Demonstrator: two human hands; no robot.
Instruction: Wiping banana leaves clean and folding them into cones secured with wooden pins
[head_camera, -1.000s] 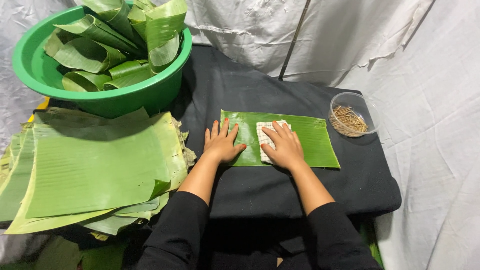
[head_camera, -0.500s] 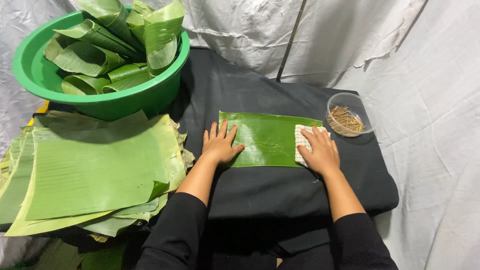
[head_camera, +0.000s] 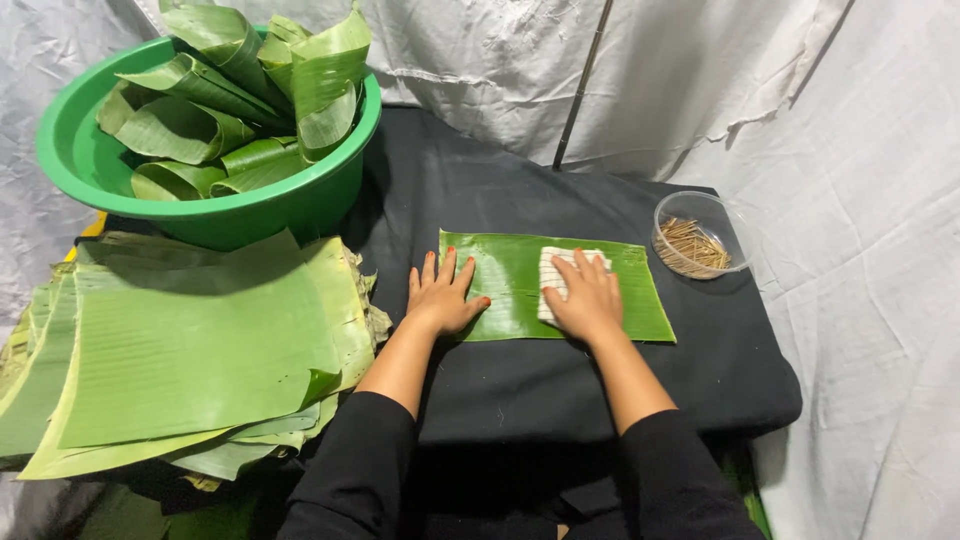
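Banana leaf strip (head_camera: 510, 290) flat on black cloth-covered table (head_camera: 560, 380), both hands on it.

White folded cloth (head_camera: 556, 276) sits mid-leaf w/ right hand (head_camera: 585, 298) pressed flat on top, fingers spread, not gripping. Left hand (head_camera: 443, 298) open, palm down, pinning leaf's left end. Clear bowl of small sticks (head_camera: 695, 238) just off leaf's right end. Stack of big leaves (head_camera: 190, 350) to the left; green basin of rolled leaves (head_camera: 215, 120) behind it.
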